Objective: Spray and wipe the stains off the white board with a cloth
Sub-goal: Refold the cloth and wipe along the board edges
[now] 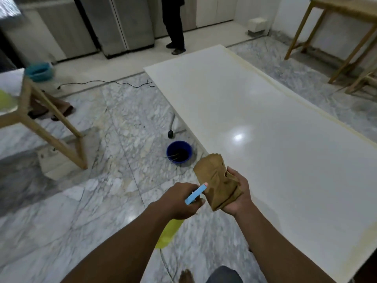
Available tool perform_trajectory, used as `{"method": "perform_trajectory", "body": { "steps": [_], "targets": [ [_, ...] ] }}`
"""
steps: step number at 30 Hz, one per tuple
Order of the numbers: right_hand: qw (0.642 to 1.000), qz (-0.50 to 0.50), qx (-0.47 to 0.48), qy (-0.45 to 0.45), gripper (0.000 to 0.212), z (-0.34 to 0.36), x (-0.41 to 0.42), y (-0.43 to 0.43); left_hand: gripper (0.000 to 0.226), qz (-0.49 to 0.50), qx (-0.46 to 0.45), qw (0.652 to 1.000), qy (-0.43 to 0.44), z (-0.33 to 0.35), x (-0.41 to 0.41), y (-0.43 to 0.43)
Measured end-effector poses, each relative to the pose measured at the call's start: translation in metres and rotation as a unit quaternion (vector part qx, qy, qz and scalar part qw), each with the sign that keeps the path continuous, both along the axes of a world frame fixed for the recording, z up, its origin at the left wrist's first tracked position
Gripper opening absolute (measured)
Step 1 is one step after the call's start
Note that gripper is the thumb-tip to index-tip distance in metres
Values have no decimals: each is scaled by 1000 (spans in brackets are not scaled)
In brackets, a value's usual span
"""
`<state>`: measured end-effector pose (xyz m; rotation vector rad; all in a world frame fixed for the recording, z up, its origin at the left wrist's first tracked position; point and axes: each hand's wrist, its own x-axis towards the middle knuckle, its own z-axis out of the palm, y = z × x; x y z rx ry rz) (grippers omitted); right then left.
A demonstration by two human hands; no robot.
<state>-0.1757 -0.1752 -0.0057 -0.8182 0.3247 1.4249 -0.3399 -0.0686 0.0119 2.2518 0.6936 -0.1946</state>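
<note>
A large white board (265, 111) lies flat, stretching from the lower right to the middle of the view, glossy with a light glare. My right hand (237, 193) grips a crumpled brown cloth (216, 178) over the board's near left edge. My left hand (179, 201) holds a spray bottle by its blue trigger head (195, 194); its yellow body (169, 231) hangs below my wrist. The nozzle points at the cloth, almost touching it. No stain is plain on the board from here.
A blue bucket (179, 152) with dark liquid stands on the marble floor beside the board's left edge. Wooden table legs (53, 127) are at left, another wooden frame (334, 37) at far right. A person (175, 23) stands at the back. A black cable (106, 82) crosses the floor.
</note>
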Motion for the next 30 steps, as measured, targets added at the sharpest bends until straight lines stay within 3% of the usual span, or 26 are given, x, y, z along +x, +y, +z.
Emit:
{"method": "perform_trajectory", "body": {
  "steps": [6,10,15,17,24,30],
  "targets": [
    [999,31,-13,-21,54,2,24,102,32,23,-11,999,35,4,19,92],
    [999,43,-17,-25,50,-5,56,177,26,24,43,997,65,0,52,159],
    [996,82,-37,-27,54,-6,89,267,18,72,7,997,-4,6,76,261],
    [994,92,-42,-30,56,-5,99,305,26,125,-12,992,-24,13,81,301],
    [984,165,-60,-22,56,-12,111,445,22,184,-44,982,-20,13,73,423],
    [970,213,-97,-68,52,-35,120,569,22,216,-2,976,-22,-12,54,554]
  ]
}}
